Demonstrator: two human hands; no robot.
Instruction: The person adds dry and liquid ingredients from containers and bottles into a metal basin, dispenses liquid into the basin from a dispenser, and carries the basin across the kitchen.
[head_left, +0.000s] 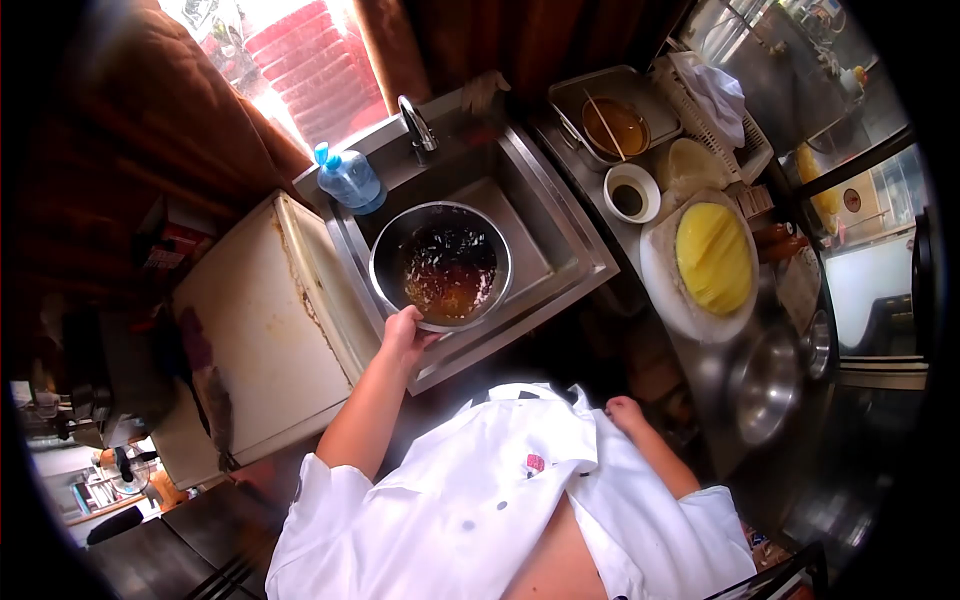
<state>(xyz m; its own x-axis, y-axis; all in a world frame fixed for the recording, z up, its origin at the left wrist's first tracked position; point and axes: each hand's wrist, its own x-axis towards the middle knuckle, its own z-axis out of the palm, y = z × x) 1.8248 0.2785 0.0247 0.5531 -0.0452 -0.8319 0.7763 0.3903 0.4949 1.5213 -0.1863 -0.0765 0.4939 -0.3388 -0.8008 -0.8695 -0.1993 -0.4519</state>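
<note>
My left hand (pixel 407 338) grips the near rim of a round metal bowl (pixel 376 262) with dark reddish-brown liquid in it. The bowl is over the left part of a steel sink (pixel 560 225), below the tap (pixel 418 125). Beside the bowl, at the sink's back left corner, stands a blue plastic bottle (pixel 350 182). My right hand (pixel 624 410) hangs near my right side, in front of the counter, its fingers curled; whether it holds anything is too small to tell.
On the right counter are a tray (pixel 572 100) with a bowl of brown liquid, a white cup (pixel 649 205), a white plate (pixel 662 290) with a yellow mound, a metal bowl (pixel 765 385) and a white rack (pixel 757 160). A white-topped cabinet (pixel 250 320) stands left.
</note>
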